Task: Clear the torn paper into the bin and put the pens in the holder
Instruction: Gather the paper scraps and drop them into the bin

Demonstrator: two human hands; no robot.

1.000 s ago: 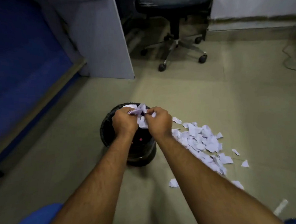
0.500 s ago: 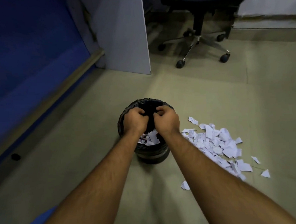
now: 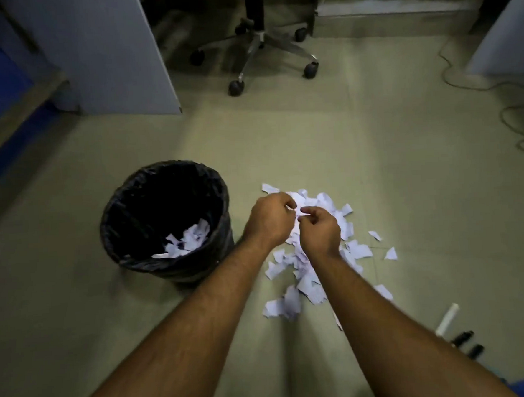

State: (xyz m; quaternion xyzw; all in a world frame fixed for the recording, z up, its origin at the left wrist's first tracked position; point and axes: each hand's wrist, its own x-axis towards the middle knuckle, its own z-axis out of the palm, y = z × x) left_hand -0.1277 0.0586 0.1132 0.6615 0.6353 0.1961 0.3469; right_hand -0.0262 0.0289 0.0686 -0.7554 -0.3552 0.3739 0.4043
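Head view: the torn paper (image 3: 319, 250) lies heaped on the floor right of centre, directly beneath both hands, running toward the lower right. The bin (image 3: 164, 222) stands just left of it. The left hand (image 3: 268, 219) and right hand (image 3: 319, 230) are curled together, seemingly pinching scraps. Pens (image 3: 462, 338) lie at lower right.

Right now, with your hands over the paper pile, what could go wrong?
1. Both hands, left hand and right hand, only pinch small scraps, so bits may drop on the floor before reaching the bin.
2. The torn paper is spread loosely; stray pieces lie apart and might be missed.
3. The pens lie by the right arm and could get knocked or rolled.
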